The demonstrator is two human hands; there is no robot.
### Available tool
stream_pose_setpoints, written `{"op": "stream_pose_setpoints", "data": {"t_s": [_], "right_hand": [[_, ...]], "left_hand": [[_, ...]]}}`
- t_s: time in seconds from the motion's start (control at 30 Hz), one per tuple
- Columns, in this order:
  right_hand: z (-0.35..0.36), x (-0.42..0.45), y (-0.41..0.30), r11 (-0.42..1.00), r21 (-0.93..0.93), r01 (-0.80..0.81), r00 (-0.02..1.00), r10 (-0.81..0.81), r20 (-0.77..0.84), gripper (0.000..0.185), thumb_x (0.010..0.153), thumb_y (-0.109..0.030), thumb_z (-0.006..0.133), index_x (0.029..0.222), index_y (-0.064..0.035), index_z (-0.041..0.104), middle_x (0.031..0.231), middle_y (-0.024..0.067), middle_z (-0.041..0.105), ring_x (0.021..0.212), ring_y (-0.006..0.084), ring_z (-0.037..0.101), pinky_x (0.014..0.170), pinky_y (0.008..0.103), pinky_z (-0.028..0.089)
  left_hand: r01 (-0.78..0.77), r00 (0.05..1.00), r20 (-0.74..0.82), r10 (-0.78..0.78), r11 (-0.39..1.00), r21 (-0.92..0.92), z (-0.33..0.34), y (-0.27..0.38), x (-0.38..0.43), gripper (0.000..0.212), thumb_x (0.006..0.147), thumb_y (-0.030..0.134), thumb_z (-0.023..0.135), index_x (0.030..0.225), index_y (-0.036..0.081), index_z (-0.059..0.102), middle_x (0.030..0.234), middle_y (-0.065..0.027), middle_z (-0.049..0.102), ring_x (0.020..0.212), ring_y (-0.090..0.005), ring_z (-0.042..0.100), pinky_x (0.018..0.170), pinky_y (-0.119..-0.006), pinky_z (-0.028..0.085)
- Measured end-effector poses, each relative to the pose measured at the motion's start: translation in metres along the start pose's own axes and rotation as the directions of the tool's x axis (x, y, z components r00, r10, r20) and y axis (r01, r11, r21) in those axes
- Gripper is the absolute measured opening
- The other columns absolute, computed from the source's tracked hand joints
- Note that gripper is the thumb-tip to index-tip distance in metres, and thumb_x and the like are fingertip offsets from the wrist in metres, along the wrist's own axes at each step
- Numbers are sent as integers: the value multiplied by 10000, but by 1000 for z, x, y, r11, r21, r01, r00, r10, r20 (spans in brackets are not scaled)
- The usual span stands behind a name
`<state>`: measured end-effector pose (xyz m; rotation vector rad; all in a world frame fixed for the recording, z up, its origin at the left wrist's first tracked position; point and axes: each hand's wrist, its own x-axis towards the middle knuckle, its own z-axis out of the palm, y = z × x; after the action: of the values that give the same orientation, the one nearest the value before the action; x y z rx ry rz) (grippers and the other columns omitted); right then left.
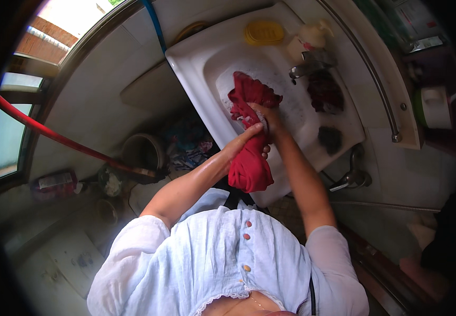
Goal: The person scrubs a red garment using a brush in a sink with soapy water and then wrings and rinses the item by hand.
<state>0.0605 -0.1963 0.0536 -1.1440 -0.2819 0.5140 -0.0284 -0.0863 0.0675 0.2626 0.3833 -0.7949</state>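
A long bunch of wet red cloth (251, 166) is gripped by both hands over the white sink (190, 85). My left hand (240, 143) wraps around the middle of the cloth, its thumb on top and its fingertips showing at the far side. Just beyond it, my right hand (272, 119) grips the cloth higher up, with suds on it; the cloth partly hides its fingers. The upper end of the cloth spreads over soapy water (291, 114) in the basin. Its rounded lower end hangs past the sink's near edge, towards my body.
A metal faucet (305, 71) juts over the basin. On the sink's rim are a yellow soap dish (264, 32), a pump bottle (313, 36), a dark red wet cloth (324, 93) and a black scrubber (330, 140). A red-handled brush (54, 134) and bucket (144, 152) stand left.
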Motion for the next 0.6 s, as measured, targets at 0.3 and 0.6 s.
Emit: {"op": "stream_pose_setpoints", "data": {"t_s": [0.3,0.6], "right_hand": [[-9,-13,-5,478,-859,-185,975,-17,-220,471,818,-392,609,1082,-4,583,986,232,617,916,392,587,794,401,467],[17,-29,-41,-167,-986,-11,990,140,-35,526,901,-469,365,850,-46,673,850,190,649,819,329,631,740,432,485]], "left_hand": [[229,956,-276,-97,837,498,4,28,-9,329,876,360,553,953,41,546,801,-71,590,719,-178,593,684,-308,511],[-288,927,53,371,615,734,7,38,4,385,882,318,577,1137,30,560,1027,-45,624,985,-115,560,870,-246,412]]}}
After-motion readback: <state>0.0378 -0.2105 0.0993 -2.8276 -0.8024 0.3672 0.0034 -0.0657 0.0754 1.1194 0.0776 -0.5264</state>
